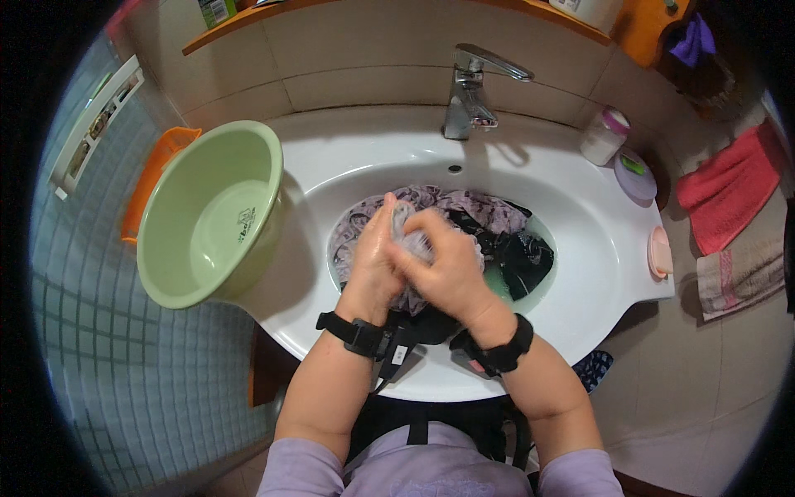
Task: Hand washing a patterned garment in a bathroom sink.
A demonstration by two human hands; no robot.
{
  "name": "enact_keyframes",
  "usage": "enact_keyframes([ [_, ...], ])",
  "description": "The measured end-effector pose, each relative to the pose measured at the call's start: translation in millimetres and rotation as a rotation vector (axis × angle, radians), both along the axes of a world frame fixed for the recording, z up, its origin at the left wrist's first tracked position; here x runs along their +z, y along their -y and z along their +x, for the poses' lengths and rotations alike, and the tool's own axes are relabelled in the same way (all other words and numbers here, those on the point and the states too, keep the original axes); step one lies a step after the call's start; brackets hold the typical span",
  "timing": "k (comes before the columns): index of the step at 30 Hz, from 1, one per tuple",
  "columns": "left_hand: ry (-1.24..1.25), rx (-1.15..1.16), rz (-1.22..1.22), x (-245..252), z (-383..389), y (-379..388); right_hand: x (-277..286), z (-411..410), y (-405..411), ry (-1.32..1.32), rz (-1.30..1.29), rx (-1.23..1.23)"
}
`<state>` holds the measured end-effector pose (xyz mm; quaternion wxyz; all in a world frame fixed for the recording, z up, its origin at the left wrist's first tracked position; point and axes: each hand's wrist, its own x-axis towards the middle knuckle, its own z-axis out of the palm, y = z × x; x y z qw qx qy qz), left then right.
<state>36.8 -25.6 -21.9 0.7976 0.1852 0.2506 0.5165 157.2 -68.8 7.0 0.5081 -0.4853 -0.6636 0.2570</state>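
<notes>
Over the basin of a white ceramic washbasin (584,230), my left hand (371,258) and my right hand (448,264) press together on a bunched, wet light-grey cloth (417,239). My right fingers curl over the cloth against my left palm, and part of it is hidden between the hands. Below them, a lilac-grey patterned garment (360,223) lies crumpled in cloudy, pale green water (533,301). To its right a black garment (525,264) is partly under water. Both wrists wear black straps with small devices.
A green plastic basin (211,211) stands tilted at the left, before an orange basket (152,180). A chrome faucet (466,93) rises behind the bowl. Along the right rim are a pink-lidded jar (605,136), a round lilac container (636,177) and a pink soap dish (658,251).
</notes>
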Motion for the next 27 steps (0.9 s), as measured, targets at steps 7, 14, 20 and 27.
enact_keyframes([
  [7, -0.168, 0.039, -0.145, 21, 32, 30, -12, 2, -16, 0.449, 0.266, -0.462],
  [14, 0.481, -0.371, 0.276, -45, 1, 5, -2, -24, 6, 0.501, 0.381, -0.299],
  [20, -0.24, -0.17, 0.189, 29, 10, 21, -14, 33, -24, 0.387, -0.062, -0.456],
  [27, -0.611, -0.076, 0.545, 62, -15, 9, 9, 66, -9, -0.09, -0.276, 0.078],
])
